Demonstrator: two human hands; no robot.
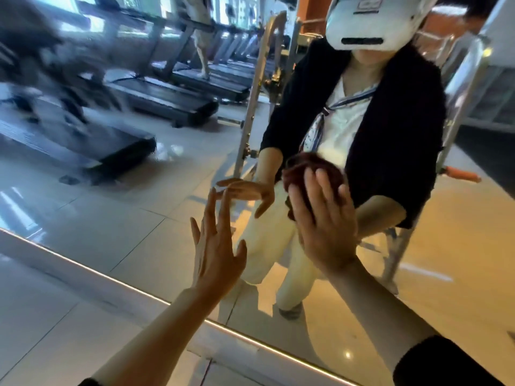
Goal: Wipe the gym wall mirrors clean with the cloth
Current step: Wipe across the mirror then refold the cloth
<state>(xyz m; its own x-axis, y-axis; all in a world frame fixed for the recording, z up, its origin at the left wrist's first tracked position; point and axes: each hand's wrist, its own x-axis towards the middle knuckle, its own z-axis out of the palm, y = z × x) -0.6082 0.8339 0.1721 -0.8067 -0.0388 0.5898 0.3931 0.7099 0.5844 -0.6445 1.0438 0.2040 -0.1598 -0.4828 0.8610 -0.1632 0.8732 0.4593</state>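
Two hands reach out. The left hand (216,240) has its fingers straight and spread, holding nothing, fingertips at the wall mirror (125,207) above its lit bottom edge. The right hand (324,218) presses one dark red cloth (303,168) flat on the glass with extended fingers. Several treadmills (167,98) show in reflection.

Glossy tiled floor (55,330) — treadmills (167,98) in a row, reflected, under bright windows (92,12).

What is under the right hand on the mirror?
A dark red cloth, pressed flat to the mirror by the right hand. Its edges show past the fingers; the middle is covered.
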